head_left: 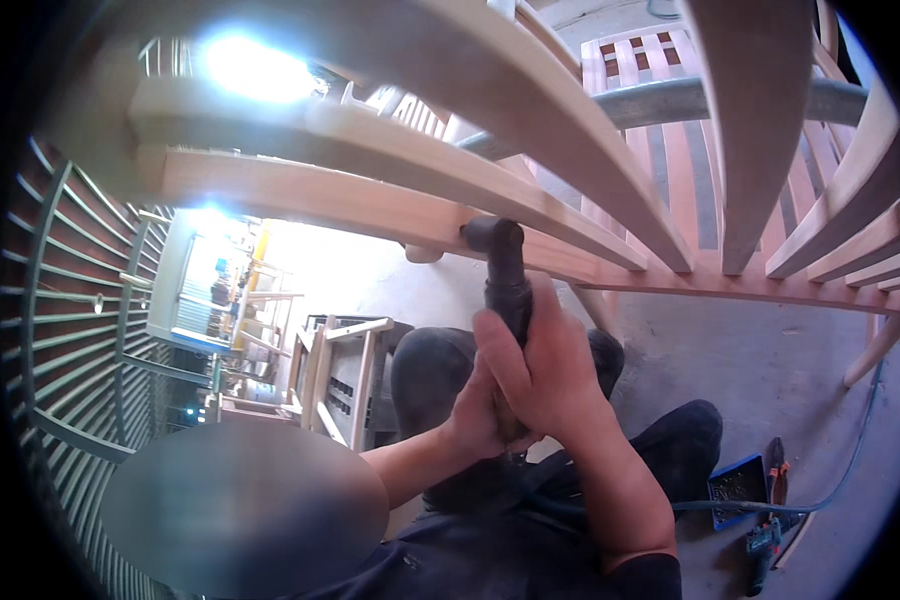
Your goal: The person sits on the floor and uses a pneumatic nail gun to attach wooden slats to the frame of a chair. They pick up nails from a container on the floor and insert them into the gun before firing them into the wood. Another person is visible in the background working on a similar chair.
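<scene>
My right hand [555, 365] is wrapped around a black angle-headed tool [507, 285], and my left hand [475, 415] is closed round its lower end. The tool's head appears to touch the wooden rail [370, 215]; slats [615, 190] stand above that rail.

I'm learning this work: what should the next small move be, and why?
Probably steady the black angled tool squarely against the wooden rail: its head is at the rail, and the left hand and right hand both grip it; whether it touches is hard to tell.
</scene>
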`<state>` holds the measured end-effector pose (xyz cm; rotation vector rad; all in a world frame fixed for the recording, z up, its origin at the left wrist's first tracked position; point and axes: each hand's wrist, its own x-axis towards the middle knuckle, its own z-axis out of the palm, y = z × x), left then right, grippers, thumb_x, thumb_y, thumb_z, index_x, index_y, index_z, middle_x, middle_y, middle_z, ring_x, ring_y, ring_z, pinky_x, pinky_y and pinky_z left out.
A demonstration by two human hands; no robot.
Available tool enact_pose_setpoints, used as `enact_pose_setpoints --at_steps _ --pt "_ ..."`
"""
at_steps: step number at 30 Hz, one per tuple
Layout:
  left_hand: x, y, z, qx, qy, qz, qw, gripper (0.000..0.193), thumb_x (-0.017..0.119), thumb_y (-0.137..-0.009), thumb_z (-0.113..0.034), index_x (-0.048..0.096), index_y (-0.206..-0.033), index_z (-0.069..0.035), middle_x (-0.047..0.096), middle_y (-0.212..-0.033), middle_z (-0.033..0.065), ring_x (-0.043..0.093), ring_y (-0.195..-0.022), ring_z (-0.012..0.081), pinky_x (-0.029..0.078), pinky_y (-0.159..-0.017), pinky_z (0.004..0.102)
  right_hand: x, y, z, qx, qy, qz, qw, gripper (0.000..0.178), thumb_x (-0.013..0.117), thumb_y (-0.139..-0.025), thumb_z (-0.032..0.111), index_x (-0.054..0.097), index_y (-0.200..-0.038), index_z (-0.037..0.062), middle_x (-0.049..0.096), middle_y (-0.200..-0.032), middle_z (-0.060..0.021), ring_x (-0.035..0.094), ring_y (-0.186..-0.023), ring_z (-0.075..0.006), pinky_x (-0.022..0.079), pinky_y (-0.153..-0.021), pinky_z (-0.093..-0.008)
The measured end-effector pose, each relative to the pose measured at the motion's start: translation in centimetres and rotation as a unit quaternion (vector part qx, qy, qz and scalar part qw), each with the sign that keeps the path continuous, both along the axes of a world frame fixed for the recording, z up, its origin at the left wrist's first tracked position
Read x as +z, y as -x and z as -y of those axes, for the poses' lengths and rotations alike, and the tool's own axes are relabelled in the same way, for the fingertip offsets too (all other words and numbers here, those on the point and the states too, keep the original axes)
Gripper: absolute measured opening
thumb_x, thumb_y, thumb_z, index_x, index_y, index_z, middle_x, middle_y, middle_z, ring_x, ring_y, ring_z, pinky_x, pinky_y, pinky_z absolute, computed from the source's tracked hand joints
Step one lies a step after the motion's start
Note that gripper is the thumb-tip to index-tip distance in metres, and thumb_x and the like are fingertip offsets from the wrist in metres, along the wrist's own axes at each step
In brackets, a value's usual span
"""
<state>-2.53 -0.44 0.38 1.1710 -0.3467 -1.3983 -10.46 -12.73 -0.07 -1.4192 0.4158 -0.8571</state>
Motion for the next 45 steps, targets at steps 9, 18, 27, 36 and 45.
enact_pose_setpoints --at_steps 9,18,27,36,45 --pt "-0.5 -0.1 0.2 -0.038 0.075 -0.031 0.996 0.058 0.031 -0.106 -0.065 0.049 -0.131 -0.016 0.066 -0.088 0.0114 0.064 -0.062 0.0196 0.046 -0.047 0.026 -0.8 -0.5 -0.2 0.022 -0.077 0.045 0.996 0.04 0.062 -0.1 0.037 0.053 -0.108 -0.0013 0.067 -0.081 -0.023 0.067 -0.076 -0.0463 0.052 -0.071 -0.0495" --pt "-0.7 -2.2 -0.4 -0.122 0.068 -0.044 0.989 0.071 0.045 -0.096 -0.077 0.058 -0.121 -0.012 0.069 -0.089 0.0146 0.062 -0.061 0.016 0.043 -0.045 0.0247 2.2 -0.9 -0.8 0.048 -0.156 0.027 0.986 0.029 0.063 -0.102 0.023 0.051 -0.111 -0.0017 0.072 -0.094 -0.0174 0.075 -0.086 -0.0246 0.06 -0.077 -0.0353" --pt "0.1 -1.2 0.2 -0.058 0.058 -0.083 0.993 0.063 0.057 -0.096 -0.069 0.053 -0.125 -0.013 0.071 -0.086 0.0125 0.064 -0.056 0.0166 0.047 -0.045 0.0236 3.6 -0.9 -0.7 0.034 -0.208 -0.007 0.977 0.026 0.069 -0.098 0.021 0.059 -0.098 -0.0031 0.074 -0.086 -0.0132 0.075 -0.077 -0.0201 0.061 -0.072 -0.0332" --pt "0.1 -2.2 -0.1 -0.1 0.079 -0.062 0.99 0.059 0.059 -0.098 -0.063 0.054 -0.125 -0.011 0.072 -0.091 0.0134 0.067 -0.063 0.0175 0.048 -0.049 0.0236 3.5 -1.0 -0.9 0.023 -0.16 -0.018 0.987 0.026 0.063 -0.099 0.019 0.061 -0.1 -0.007 0.074 -0.086 -0.0164 0.076 -0.078 -0.0248 0.062 -0.07 -0.0357" --pt "-0.3 -1.3 0.0 -0.107 0.104 -0.131 0.98 0.058 0.055 -0.099 -0.065 0.057 -0.118 -0.011 0.071 -0.087 0.0126 0.064 -0.059 0.0169 0.046 -0.046 0.0237 4.4 -0.8 -0.7 0.041 -0.167 -0.041 0.984 0.024 0.06 -0.099 0.018 0.058 -0.1 -0.0061 0.074 -0.085 -0.0184 0.075 -0.075 -0.0256 0.062 -0.069 -0.0364"
